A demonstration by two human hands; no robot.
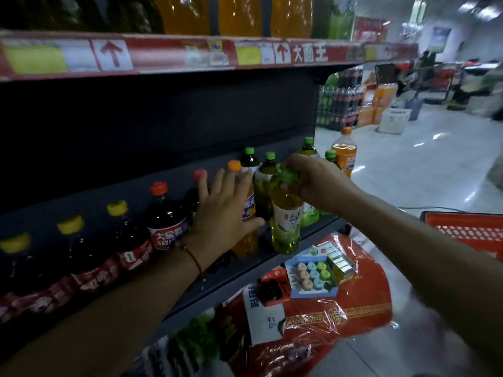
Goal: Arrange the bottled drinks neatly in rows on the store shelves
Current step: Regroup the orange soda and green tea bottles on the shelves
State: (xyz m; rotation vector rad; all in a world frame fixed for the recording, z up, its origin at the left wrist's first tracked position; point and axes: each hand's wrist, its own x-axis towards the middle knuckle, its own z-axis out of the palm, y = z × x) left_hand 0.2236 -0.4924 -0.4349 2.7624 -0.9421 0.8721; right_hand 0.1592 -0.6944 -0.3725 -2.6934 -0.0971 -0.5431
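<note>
A green tea bottle (286, 221) with a green cap stands at the front edge of the dark middle shelf (245, 270). My right hand (313, 183) is shut on its neck and cap. My left hand (223, 210) lies spread against an orange soda bottle (246, 240) with an orange cap, fingers apart, thumb around its front. Behind them stand several more green tea bottles (265, 180). To the left runs a row of dark cola bottles (166, 221) with red and yellow caps.
Another orange soda bottle (344, 153) stands at the shelf's right end. The upper shelf (190, 55) holds large orange and dark bottles. A red basket (468, 229) is at right. Plastic-wrapped packs (315, 273) lie below. Stacked drinks (345, 102) stand across the aisle.
</note>
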